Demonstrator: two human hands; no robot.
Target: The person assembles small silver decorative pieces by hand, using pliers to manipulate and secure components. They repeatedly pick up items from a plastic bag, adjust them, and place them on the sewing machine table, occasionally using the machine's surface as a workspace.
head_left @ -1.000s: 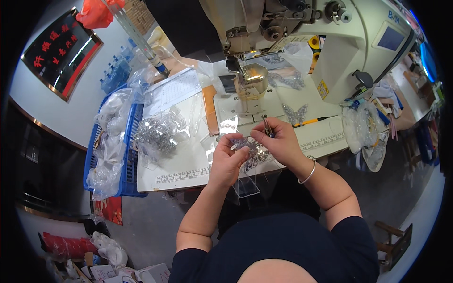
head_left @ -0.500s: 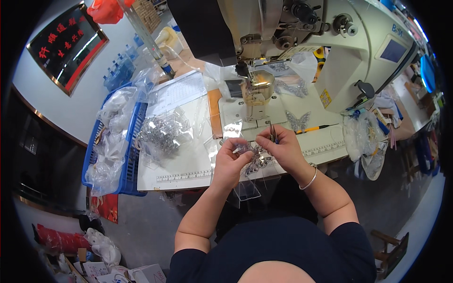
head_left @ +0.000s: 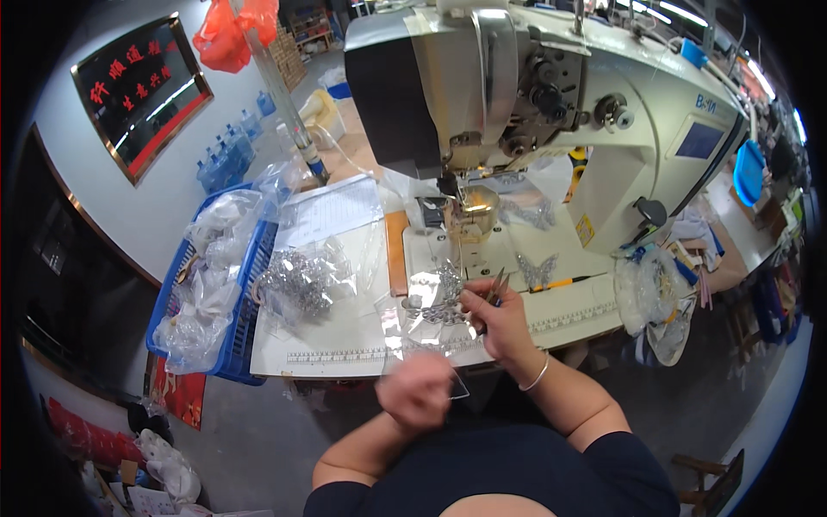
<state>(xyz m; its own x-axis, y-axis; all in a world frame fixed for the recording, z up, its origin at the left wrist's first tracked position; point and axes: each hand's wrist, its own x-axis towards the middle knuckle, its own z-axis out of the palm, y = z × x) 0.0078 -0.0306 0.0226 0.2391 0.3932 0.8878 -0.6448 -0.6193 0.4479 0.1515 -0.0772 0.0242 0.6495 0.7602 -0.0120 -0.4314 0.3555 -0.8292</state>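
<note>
My right hand [head_left: 500, 326] is closed around small pointed thread snips [head_left: 498, 284], blades upward. Its thumb and fingertips also touch a silver, glittery butterfly-like appliqué [head_left: 444, 303] on clear plastic, just in front of the sewing machine's needle area. My left hand [head_left: 416, 389] is blurred by motion, low beyond the table's front edge; its fingers cannot be made out. Clear plastic film [head_left: 392, 332] hangs between the hands. Another silver butterfly appliqué [head_left: 539, 270] lies to the right, beside a yellow-and-black pen-like tool [head_left: 560, 284].
The large sewing machine [head_left: 642, 108] stands over the table. Left lie a pile of glittery pieces in plastic [head_left: 303, 280], a paper sheet [head_left: 332, 211] and a blue basket [head_left: 250, 310] of plastic bags. A ruler strip [head_left: 336, 356] runs along the front edge; a plastic bag [head_left: 642, 289] sits at right.
My left hand has left the appliqué and moved down toward me. My right hand keeps the snips and appliqué, slightly lower in view. The whole view has tilted upward.
</note>
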